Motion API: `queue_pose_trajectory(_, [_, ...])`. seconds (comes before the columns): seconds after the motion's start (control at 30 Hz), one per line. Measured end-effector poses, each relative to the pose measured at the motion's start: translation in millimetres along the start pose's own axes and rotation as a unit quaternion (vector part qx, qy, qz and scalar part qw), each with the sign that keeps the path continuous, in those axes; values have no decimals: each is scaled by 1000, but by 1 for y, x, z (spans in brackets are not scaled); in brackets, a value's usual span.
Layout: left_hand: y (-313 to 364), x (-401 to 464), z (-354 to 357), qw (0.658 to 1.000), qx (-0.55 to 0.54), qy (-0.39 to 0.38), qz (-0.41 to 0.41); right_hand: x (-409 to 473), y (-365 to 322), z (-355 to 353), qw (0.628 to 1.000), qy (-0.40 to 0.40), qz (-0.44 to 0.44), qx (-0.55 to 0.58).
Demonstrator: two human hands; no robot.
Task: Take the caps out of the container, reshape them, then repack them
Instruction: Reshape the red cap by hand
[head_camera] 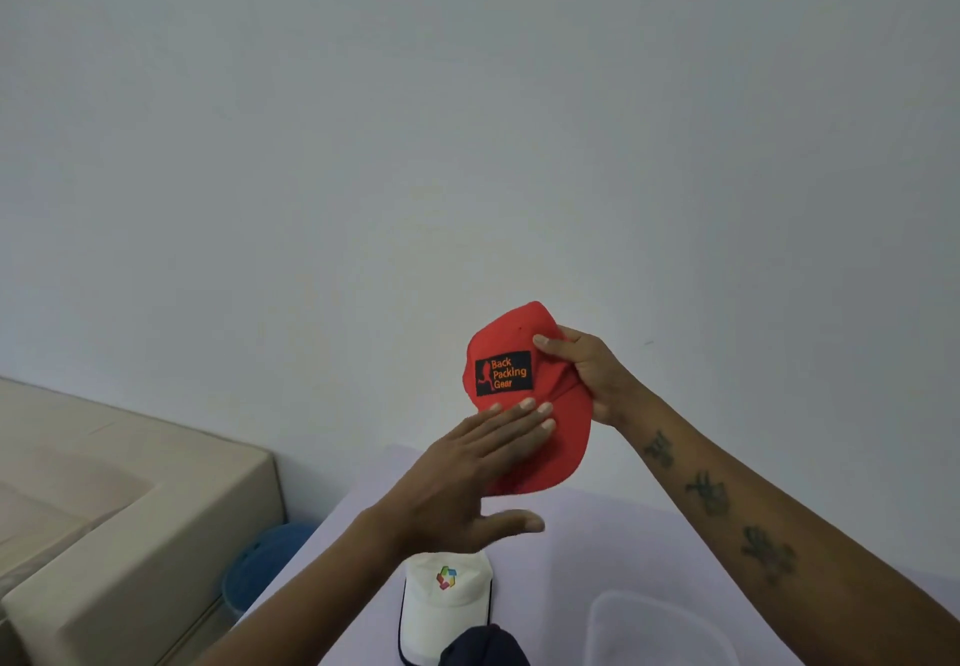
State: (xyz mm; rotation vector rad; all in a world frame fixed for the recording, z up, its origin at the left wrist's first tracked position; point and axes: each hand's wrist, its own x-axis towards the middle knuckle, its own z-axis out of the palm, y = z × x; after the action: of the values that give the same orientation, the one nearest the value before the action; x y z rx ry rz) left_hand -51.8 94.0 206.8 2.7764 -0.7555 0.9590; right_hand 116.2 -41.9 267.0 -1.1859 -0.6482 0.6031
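Surroundings first: pale worktop [597, 535] runs along the bottom of the view, plain grey-white wall [467, 120] behind it. On the worktop near the bottom edge lies a white cap [441, 608] with a small multicolour logo and dark trim on its brim; a dark navy cap [483, 647] overlaps its near end, only partly in frame. Just right of those sits a clear plastic container [660, 634], translucent, contents not discernible. Left of the worktop there's a beige upholstered piece [130, 535], looks like a sofa or bed edge, and a blue rounded object [265, 567] wedged low between it and the worktop; can't tell what it is. Nothing sits between the camera and the held cap except the person's own left forearm and hand. Red cap [530, 395] is held up in the air above the worktop, well clear of the other caps and the container, front panel facing the camera, brim pointing down. Black rectangular patch with orange text "Back Packing Gear" and a red figure. Crown looks creased and a bit collapsed on the right side. Right hand [587, 374] grips the cap's right side, thumb on the front, fingers wrapped behind. Left hand [467, 478] is flat with fingers straight, fingertips pressing on the cap just below the patch, thumb sticking out free underneath.
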Motion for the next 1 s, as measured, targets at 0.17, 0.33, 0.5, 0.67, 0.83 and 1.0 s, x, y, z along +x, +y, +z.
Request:
queue_pose_trajectory(0.17, [-25, 7, -25, 936, -154, 218, -229, -3, 1, 2, 997, -58, -24, -35])
queue_pose_trajectory(0.33, [-64, 22, -59, 750, -468, 113, -454, -8, 9, 16, 990, -134, -26, -41])
queue_pose_trajectory(0.5, [-74, 18, -71, 760, -496, -36, -418, -7, 19, 29, 982, -181, -25, -39])
queue_pose_trajectory(0.67, [-77, 14, -86, 782, -483, -29, -393, -4, 26, 28, 980, -179, -28, -76])
queue_pose_trajectory(0.83, [-80, 4, -85, 772, -480, 1, -417, 2, 29, 29, 959, -109, -75, -253])
queue_pose_trajectory(1.0, [-84, -6, -76, 771, -460, -8, -442, 5, 33, 57, 931, -134, -19, -339])
